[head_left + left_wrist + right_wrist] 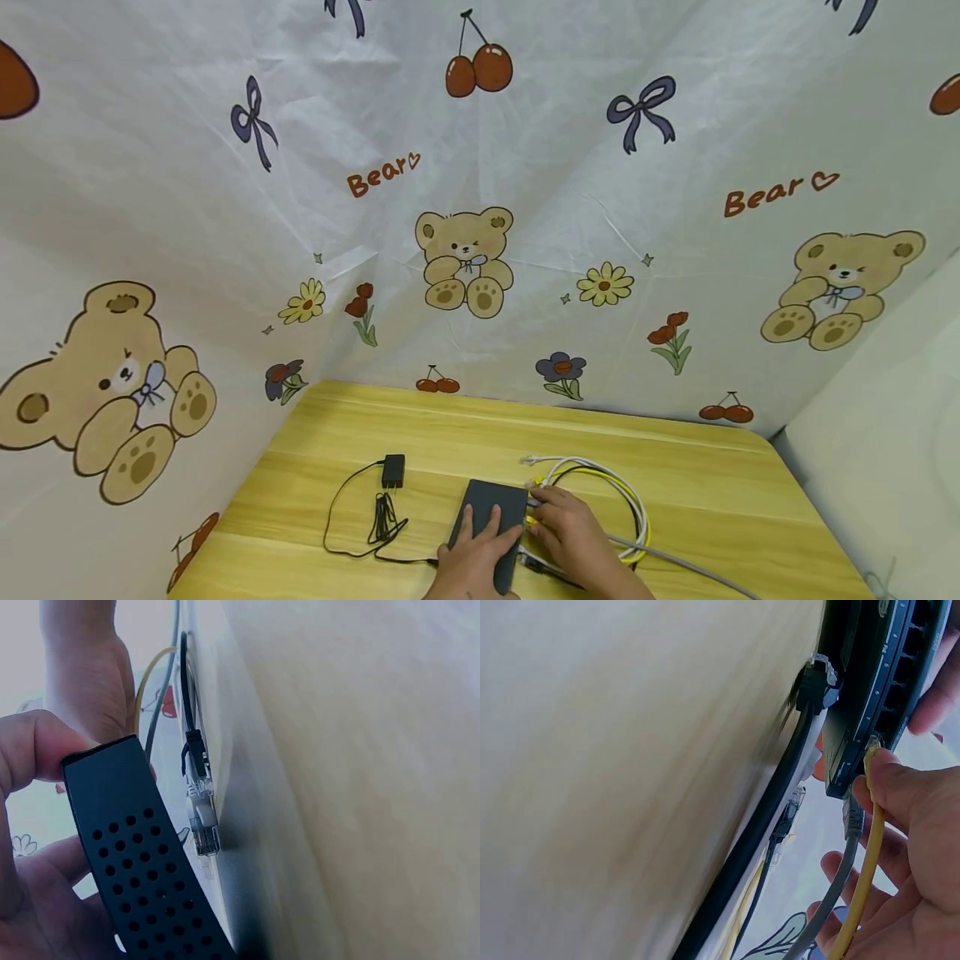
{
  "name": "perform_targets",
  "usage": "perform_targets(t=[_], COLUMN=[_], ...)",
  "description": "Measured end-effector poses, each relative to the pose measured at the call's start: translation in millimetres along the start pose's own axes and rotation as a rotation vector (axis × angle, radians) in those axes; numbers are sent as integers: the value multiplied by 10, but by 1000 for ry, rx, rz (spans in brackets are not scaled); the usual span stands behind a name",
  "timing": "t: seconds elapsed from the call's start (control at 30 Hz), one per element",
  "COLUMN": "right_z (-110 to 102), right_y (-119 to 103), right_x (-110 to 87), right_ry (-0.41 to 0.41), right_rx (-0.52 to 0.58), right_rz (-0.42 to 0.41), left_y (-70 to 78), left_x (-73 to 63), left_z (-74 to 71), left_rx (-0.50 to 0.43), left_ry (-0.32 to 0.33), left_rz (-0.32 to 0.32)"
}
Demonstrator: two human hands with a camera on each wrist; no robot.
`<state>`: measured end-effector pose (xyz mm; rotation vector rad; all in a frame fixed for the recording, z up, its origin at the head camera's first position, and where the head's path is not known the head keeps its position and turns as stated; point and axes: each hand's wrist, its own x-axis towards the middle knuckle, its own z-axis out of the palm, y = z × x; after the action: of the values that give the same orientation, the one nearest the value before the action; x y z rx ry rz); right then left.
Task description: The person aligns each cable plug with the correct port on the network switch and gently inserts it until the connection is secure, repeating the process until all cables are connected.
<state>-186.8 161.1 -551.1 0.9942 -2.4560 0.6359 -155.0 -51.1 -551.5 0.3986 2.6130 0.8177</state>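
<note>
A black network switch (487, 493) is on the wooden table. In the left wrist view its vented side (139, 847) looks tilted, the port edge raised off the table. My left hand (476, 557) lies over its top with spread fingers and holds it, thumb hooked at the port-side corner. In the right wrist view my right hand (922, 832) pinches the plug of a yellow network cable (866, 874) at one of the ports; whether it is fully seated is hard to tell. A grey network cable (840, 874) runs up to the switch beside it.
Left of the switch lie a black power adapter (393, 472) and its bundled cord (383, 521), which leads to the switch. Coiled white, yellow and black cables (637, 508) lie to the right. Loose plugs (201, 802) sit near the port side. A printed bear curtain (525, 167) hangs behind.
</note>
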Motion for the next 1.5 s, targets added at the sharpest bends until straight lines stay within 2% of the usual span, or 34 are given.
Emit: perform_targets(t=[0.1,0.23,0.33,0.5,0.7,0.8,1.03,1.3,1.5], right_z=[-2,0,15,52,63,48,-13,-61,-179], right_y=[6,-4,-15,-21,-30,-37,-51,-60,-65], right_x=[12,44,49,9,0,-2,20,16,-67], right_ry=[-17,-2,14,15,34,5,-46,-50,-132], right_rx=[15,7,9,21,-53,-85,-110,-111,-89], right_rz=[20,-1,-19,15,39,84,153,140,110], left_y=[5,4,-28,-103,-122,-123,-132,-95,-79], left_x=[7,2,6,-4,-52,-55,-30,-29,-43], left_z=[-2,-10,2,35,64,55,9,-15,-17], left_rx=[-37,-63,-75,-91,-66,-36,24,11,21], left_ry=[12,19,14,-2,37,37,-16,-9,-1], left_rz=[4,7,9,-13,-30,-30,-37,-52,-53])
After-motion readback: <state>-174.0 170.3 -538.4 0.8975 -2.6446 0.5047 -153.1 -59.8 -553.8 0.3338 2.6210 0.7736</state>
